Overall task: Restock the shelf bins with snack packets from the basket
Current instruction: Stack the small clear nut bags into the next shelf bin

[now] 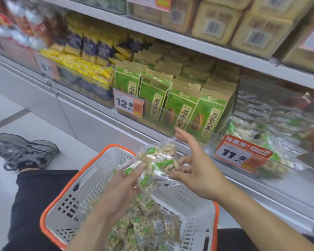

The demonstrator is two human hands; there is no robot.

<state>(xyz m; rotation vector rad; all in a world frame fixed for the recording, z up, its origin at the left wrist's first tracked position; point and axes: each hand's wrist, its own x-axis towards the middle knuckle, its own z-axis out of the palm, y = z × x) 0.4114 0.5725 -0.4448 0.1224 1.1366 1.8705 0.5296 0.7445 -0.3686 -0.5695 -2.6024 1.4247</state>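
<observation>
Shop shelves fill the top and right of the view, w/ grey floor at left. On the person's lap sits a white plastic basket w/ an orange rim, and lots of clear packets of pale peanuts w/ green labels lie in it.

Left hand holds a small bunch of those peanut packets up over the basket; fingers and thumb curl round them. Right hand is spread wide, and its fingertips just touch the bunch's right side. It isn't gripping anything.

Just right of the hands is a clear plastic shelf bin w/ an orange 11.5 price tag. It already has some of the same packets inside. Next bin to the left holds tall green bags of seeds behind a 12.8 tag.

My guess: the bunch goes in the 11.5 bin next. What could go wrong? The wrappers look slippery, so one packet may slide out and drop on the floor, esp. if only one hand carries them. Bunch could also snag on the bin's front wall or knock the tag off. And the basket may tip off the lap if a knee moves.
</observation>
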